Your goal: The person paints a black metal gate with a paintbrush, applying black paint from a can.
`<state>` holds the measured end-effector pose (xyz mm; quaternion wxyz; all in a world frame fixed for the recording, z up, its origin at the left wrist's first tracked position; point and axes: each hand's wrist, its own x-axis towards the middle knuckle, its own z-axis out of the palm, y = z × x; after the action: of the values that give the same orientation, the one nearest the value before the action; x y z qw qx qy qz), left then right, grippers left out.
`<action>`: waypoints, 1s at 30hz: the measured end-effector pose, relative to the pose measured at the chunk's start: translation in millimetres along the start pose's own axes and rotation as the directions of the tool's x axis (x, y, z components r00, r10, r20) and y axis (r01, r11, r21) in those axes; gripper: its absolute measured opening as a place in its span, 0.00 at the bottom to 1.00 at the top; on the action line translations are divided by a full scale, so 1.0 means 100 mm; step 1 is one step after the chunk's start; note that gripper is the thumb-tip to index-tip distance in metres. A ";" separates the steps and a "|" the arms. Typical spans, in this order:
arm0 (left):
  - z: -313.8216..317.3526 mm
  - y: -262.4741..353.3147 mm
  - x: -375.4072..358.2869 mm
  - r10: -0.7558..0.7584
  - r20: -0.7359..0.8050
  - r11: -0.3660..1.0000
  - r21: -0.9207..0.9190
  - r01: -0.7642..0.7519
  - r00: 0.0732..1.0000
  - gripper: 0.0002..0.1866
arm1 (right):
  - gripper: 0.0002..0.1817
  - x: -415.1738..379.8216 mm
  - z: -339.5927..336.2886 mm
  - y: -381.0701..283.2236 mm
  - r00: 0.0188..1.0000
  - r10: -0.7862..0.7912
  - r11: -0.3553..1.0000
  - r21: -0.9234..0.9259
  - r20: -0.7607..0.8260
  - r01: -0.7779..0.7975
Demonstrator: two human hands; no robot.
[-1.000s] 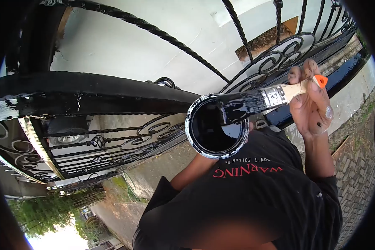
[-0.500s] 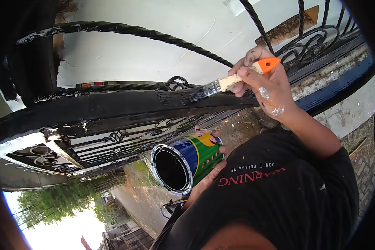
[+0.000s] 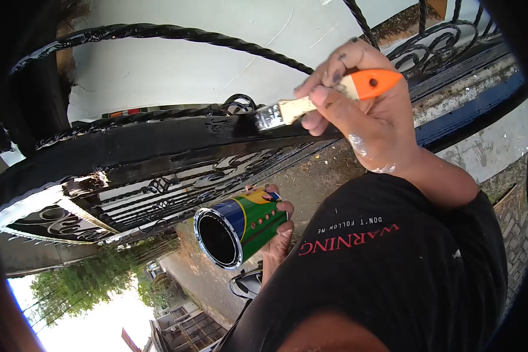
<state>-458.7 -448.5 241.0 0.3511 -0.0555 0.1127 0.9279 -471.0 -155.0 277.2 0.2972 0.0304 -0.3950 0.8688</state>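
"What's by the nearer edge of the black rail (image 3: pixel 129 141)?"

"A can (image 3: pixel 251 222), held by the left hand (image 3: pixel 279 234), fingers wrapped round it. Should that grip slip, it might spill; inside looks dark, level hidden."

"And the brush (image 3: pixel 294 110)?"

"Right hand (image 3: pixel 381 123), fingers pinching its handle; bristles (image 3: pixel 249 124) sit against the rail, between its edges. Overloaded, they could drip."

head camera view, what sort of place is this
Outdoors, most likely beside a house or in its yard: there is a black metal railing with scrollwork, a whitish wall behind it, and green trees in the distance.
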 end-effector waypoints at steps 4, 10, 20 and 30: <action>0.05 -0.02 0.02 -0.008 0.049 1.000 0.014 0.007 0.999 0.28 | 0.10 0.35 0.32 -0.21 0.991 -0.085 0.987 0.145 0.102 0.070; 0.15 0.00 0.03 0.020 0.055 1.000 0.000 -0.020 0.998 0.27 | 0.11 0.62 0.73 -0.45 0.949 -0.277 0.929 0.292 0.149 0.226; 0.20 0.04 0.01 0.072 0.054 0.997 0.000 -0.072 0.996 0.28 | 0.12 0.79 1.07 -0.55 0.926 -0.358 0.869 0.405 0.122 0.283; 0.20 0.02 -0.01 0.119 0.046 0.993 0.009 -0.119 0.992 0.28 | 0.10 0.65 0.56 -0.67 0.957 -0.245 0.965 0.133 0.153 0.225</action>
<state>-459.5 -446.0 260.6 0.2981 -0.0256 0.1130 0.9475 -498.3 -128.0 378.9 0.3618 0.1675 -0.3617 0.8427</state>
